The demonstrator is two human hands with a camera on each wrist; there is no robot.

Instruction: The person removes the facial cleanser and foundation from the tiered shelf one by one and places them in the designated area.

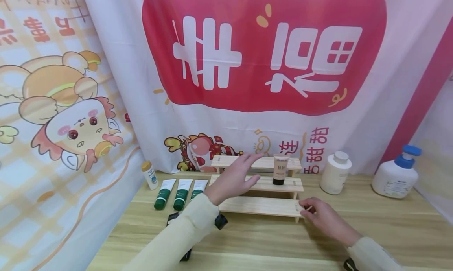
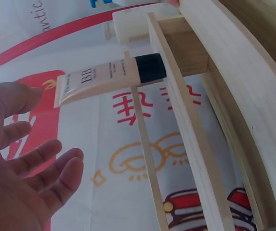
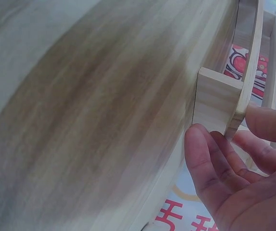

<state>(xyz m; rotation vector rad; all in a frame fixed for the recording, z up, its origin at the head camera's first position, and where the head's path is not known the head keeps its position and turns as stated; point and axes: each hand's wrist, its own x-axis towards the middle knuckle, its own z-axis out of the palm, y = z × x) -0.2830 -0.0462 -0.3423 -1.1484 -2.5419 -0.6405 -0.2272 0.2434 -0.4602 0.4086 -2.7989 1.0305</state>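
A three-tier wooden display rack point(image 1: 262, 206) stands on the table against the curtain. On its middle tier a BB cream tube point(image 1: 279, 170) is upright, dark cap down. My left hand point(image 1: 235, 179) hovers over the left part of the rack, fingers spread and apart from the tube; the left wrist view has the tube point(image 2: 101, 79) beyond the fingertips. With the right hand point(image 1: 323, 216) I grip the right end of the lowest tier. Seen from the right wrist, the thumb lies on the plank's edge and the curled fingers point(image 3: 200, 154) are at the end support.
Left of the rack are three green-and-white tubes point(image 1: 181, 194) and a small bottle with a yellow cap point(image 1: 150, 176). To its right stand a white bottle point(image 1: 335, 174) and a white pump bottle with a blue top point(image 1: 396, 176). A printed curtain point(image 1: 255, 123) hangs behind.
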